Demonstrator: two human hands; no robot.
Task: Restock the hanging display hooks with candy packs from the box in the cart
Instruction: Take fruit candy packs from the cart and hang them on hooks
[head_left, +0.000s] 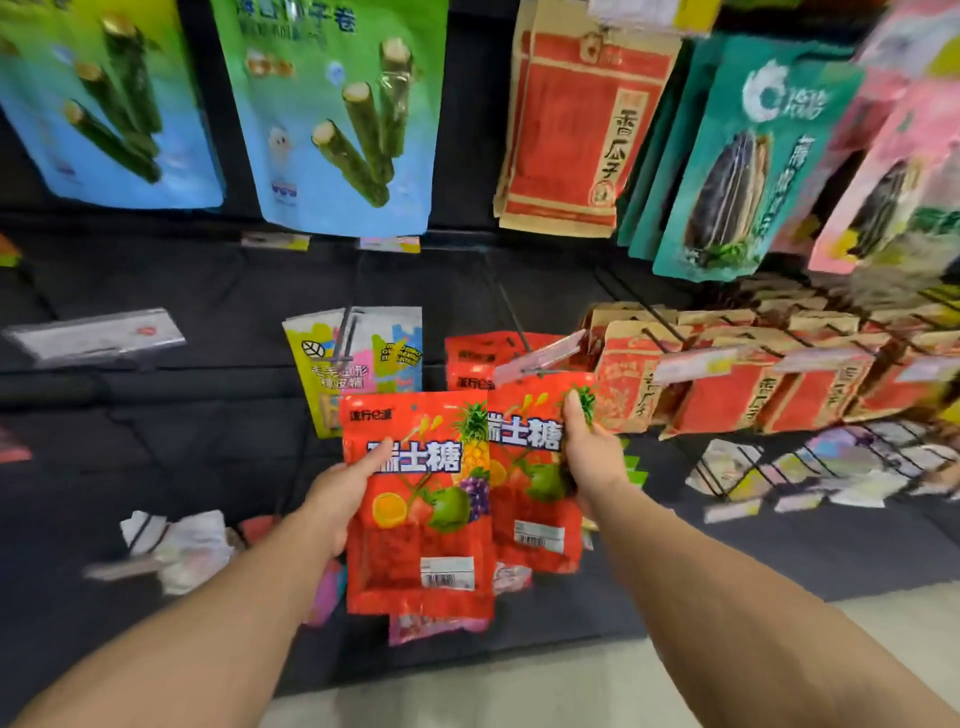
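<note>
Two red fruit-printed candy packs: left pack upright, held free; right pack upright at its display hook.

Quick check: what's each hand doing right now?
Left hand: grips a red candy pack by its left edge.
Right hand: pinches a second red candy pack near its top right.

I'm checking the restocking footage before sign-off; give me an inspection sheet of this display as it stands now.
Surface: dark display wall with wire hooks.
Job's things: two red candy packs, one in each hand; more red packs hang behind.
Clutter: crumpled white wrappers low on the left.
Grippers: left hand grips the near pack's edge; right hand pinches the other near its top.
Cables: nothing seen.
Surroundings: seaweed-roll bags, sunflower-seed bags, pale floor.
</note>
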